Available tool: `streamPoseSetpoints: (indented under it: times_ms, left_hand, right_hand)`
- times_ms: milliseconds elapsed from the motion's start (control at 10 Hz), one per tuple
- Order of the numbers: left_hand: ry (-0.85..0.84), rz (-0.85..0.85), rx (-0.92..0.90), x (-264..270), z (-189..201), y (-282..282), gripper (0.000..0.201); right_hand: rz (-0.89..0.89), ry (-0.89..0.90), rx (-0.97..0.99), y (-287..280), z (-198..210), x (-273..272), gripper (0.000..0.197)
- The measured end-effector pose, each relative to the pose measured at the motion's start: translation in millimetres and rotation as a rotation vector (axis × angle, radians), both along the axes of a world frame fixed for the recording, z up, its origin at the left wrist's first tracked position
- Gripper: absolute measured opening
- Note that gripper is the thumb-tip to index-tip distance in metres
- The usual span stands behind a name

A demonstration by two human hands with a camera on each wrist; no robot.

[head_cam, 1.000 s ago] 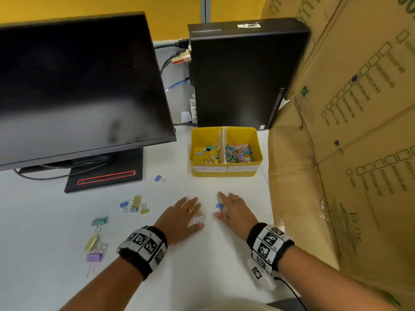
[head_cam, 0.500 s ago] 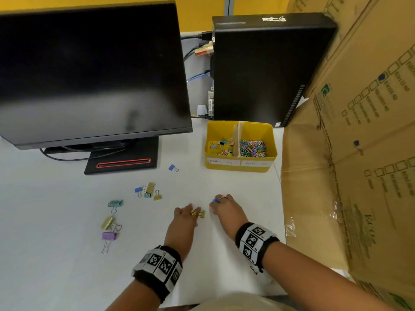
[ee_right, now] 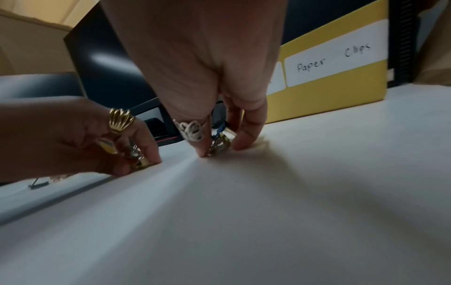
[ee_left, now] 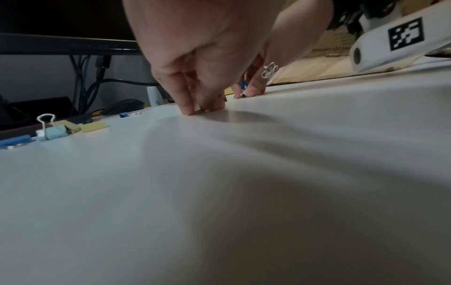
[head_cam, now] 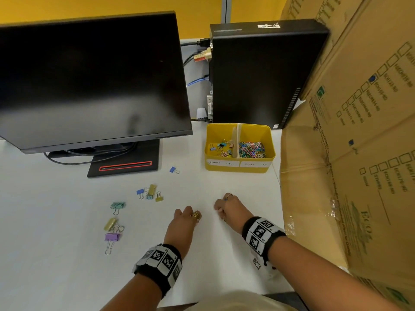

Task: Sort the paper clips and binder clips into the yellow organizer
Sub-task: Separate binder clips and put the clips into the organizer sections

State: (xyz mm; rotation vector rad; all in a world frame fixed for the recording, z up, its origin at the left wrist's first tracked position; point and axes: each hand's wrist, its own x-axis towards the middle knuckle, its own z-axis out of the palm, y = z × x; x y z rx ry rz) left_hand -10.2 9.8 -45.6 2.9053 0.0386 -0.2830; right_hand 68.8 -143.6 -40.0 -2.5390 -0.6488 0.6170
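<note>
The yellow organizer (head_cam: pixel 238 169) stands ahead of my hands; its left half, labelled binder clips, holds several binder clips (head_cam: pixel 221 147) and its right half holds a heap of paper clips (head_cam: pixel 251 149). My left hand (head_cam: pixel 195 217) is down on the white table, fingers curled, pinching a small yellow binder clip (ee_right: pixel 139 162). My right hand (head_cam: pixel 221 205), just to its right, pinches a small blue binder clip (ee_left: pixel 244 84) against the table. In the head view both clips are hidden under the fingers. Loose binder clips lie to the left: a blue one (head_cam: pixel 172 169), a mixed cluster (head_cam: pixel 150 192), a green one (head_cam: pixel 117 205), a yellow one (head_cam: pixel 110 224) and a purple one (head_cam: pixel 111 237).
A black monitor (head_cam: pixel 89 81) on its stand (head_cam: pixel 125 164) fills the back left, with cables behind it. A black computer case (head_cam: pixel 258 75) stands behind the organizer. A large cardboard box (head_cam: pixel 348 164) walls off the right side of the table (head_cam: pixel 67 265).
Both hands lay flatter over the two clips a second ago; their fingers have since curled in and pinched them. The head view has pulled back and up.
</note>
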Motion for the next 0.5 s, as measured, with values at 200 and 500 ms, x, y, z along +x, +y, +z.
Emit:
streamPoseSetpoints:
  times_ms: [200,500]
  left_hand:
    - [0.138,-0.033,0.135,6.1,1.0,-1.7,0.054]
    - [0.175,0.353,-0.627,44.0,21.0,22.1,0.030]
  right_hand:
    - [-0.014,0.069,-0.017,-2.6,1.3,1.3,0.024]
    - [-0.341,0.364,0.348,-15.4,12.9,22.2,0.022]
